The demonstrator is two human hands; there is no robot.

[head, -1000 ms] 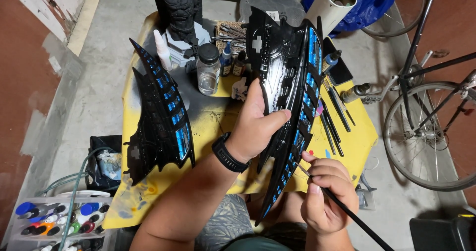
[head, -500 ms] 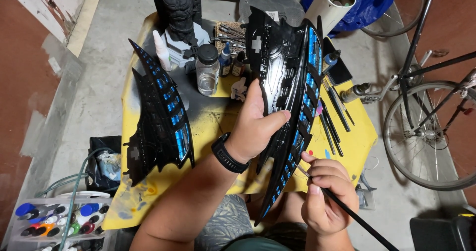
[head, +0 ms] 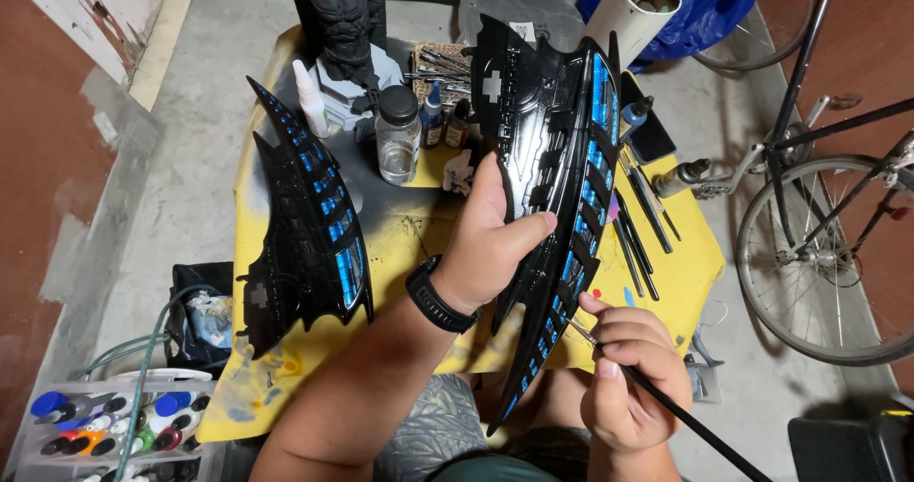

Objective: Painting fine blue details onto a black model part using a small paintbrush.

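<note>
Left hand (head: 490, 244) clamped on black wing piece (head: 552, 187) with blue stripes. Right hand (head: 628, 377) just below, pinching thin paintbrush (head: 666, 408), tip touching wing's edge.

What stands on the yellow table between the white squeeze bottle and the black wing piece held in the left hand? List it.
In the head view, between the white squeeze bottle and the held wing piece stand a clear black-capped jar and two small dropper bottles.

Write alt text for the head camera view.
The left hand holds a black wing-shaped model piece with blue panels upright over a yellow table, while the right hand puts a thin paintbrush to its edge. A matching piece lies to the left.
</note>
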